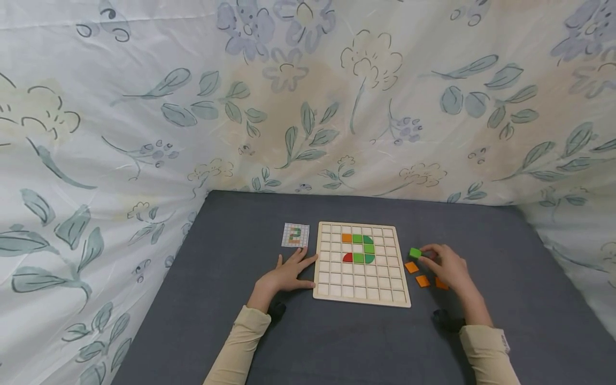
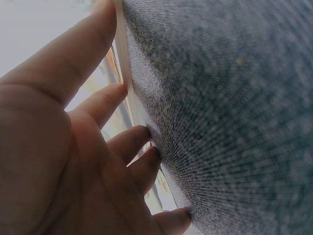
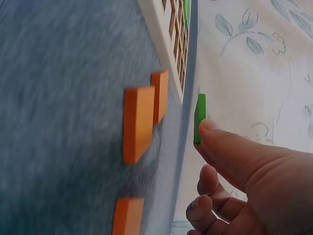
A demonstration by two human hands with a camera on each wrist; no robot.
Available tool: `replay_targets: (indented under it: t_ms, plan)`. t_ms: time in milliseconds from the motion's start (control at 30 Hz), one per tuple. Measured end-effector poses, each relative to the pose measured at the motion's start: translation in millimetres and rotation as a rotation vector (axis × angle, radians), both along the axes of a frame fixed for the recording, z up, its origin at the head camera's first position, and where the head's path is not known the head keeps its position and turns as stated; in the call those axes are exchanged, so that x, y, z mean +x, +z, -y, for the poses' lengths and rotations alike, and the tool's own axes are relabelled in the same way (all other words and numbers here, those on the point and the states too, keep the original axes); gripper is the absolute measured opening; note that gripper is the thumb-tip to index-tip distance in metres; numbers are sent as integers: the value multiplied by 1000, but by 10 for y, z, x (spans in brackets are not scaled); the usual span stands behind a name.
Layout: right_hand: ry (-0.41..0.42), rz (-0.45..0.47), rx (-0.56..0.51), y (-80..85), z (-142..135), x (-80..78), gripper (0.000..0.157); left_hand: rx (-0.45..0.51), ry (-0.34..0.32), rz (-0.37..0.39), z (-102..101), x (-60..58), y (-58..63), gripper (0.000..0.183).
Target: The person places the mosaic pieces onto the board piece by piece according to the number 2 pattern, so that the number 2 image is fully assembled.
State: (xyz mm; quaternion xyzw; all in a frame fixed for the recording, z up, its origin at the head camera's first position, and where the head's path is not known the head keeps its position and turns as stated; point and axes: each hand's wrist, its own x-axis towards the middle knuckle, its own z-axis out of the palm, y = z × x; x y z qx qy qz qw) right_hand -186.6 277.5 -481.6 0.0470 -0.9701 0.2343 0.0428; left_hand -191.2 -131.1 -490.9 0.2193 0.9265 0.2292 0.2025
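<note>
My right hand [image 1: 447, 265] pinches a green square tile [image 1: 415, 253] between thumb and fingers, just off the right edge of the wooden grid board [image 1: 362, 303]. In the right wrist view the green tile [image 3: 199, 119] is held clear of the cloth. With fingers spread, my left hand [image 1: 287, 274] touches the board's left edge with its thumb and a finger. In the board's cells lie an orange tile [image 1: 346, 238], a red rounded tile [image 1: 348, 258] and several green ones, some with a curved corner.
Orange square tiles [image 1: 422, 281] lie on the dark cloth beside and under the right hand. A small pattern card [image 1: 295, 235] showing a coloured figure lies beyond the left fingertips. Floral fabric [image 1: 308, 107] hangs behind the dark cloth-covered table [image 1: 346, 347].
</note>
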Motion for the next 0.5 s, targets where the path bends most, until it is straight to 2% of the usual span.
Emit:
replay_targets:
  t_ms: [500]
  plan:
    - [73,-30,-33,43,264,-60,28,-7,2,5,-6,14,32,76]
